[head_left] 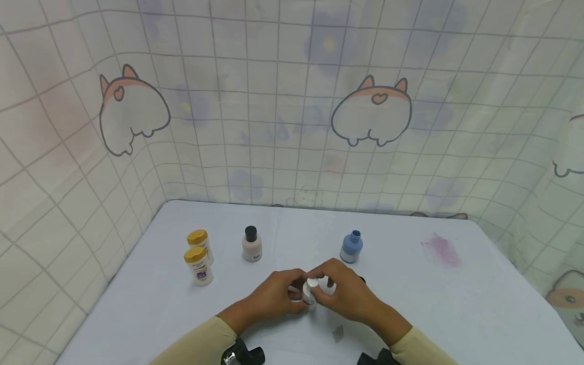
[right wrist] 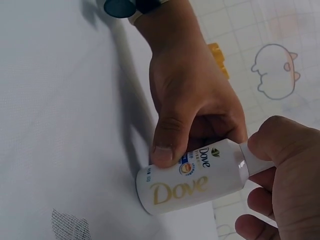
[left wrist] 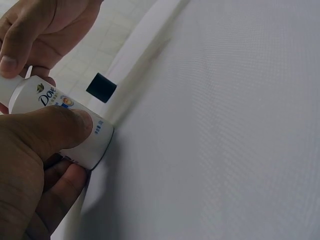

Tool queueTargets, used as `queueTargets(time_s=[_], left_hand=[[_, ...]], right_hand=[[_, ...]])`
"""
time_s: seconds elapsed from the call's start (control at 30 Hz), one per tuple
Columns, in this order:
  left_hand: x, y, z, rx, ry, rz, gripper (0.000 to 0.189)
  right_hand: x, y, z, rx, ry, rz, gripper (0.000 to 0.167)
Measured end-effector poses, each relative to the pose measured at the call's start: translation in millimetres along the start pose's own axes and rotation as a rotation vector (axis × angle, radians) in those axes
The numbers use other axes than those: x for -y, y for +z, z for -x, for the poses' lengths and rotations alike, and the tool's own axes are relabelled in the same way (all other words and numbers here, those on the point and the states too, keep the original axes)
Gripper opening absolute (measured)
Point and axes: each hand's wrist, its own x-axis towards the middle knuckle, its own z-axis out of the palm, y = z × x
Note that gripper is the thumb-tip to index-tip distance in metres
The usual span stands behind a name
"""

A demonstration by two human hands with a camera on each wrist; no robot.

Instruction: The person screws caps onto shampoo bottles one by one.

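Observation:
A small white Dove bottle [right wrist: 195,187] stands upright on the table near its front middle. My left hand [head_left: 274,296] grips its body from the left, thumb across the front label. From the right, my right hand [head_left: 349,294] pinches the bottle's white cap [head_left: 312,282] between thumb and index finger. The cap sits on the bottle's neck. Just beyond my right hand is an uncapped bottle of blue liquid [head_left: 351,247]. A black cap [left wrist: 101,88] lies on the table, mostly hidden behind my right hand in the head view.
Two white jars with yellow lids, one in front [head_left: 198,266] and one behind [head_left: 199,237], stand at the left. Right of them is a pale pink bottle [head_left: 252,246] with a black cap. A pink stain [head_left: 442,249] marks the white table [head_left: 456,304]; a grid-patterned curtain [head_left: 283,101] surrounds it.

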Motion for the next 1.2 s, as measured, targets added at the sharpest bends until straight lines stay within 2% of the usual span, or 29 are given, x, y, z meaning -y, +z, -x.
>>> queueTargets(time_s=[0.5,0.73,0.97,1.2], left_hand=[[-2.4,4.2,0.0,-0.022,-0.013,0.031,0.049],[-2.7,5.7,0.8,-0.042,0.01,0.036,0.045],[-1.1,3.7,0.0,-0.052,0.017,0.049,0.045],[-2.2,-1.3,-1.7,-0.073,-0.012,0.038,0.045]], right_hand=[[3,2,2.2,-0.027,0.037,0.024,0.028],[5,2,5.0,-0.049,0.04,0.035,0.033],[4,-2,6.4,-0.046,0.038,0.026,0.041],[3,-9,7.3,-0.032,0.054,0.015,0.046]])
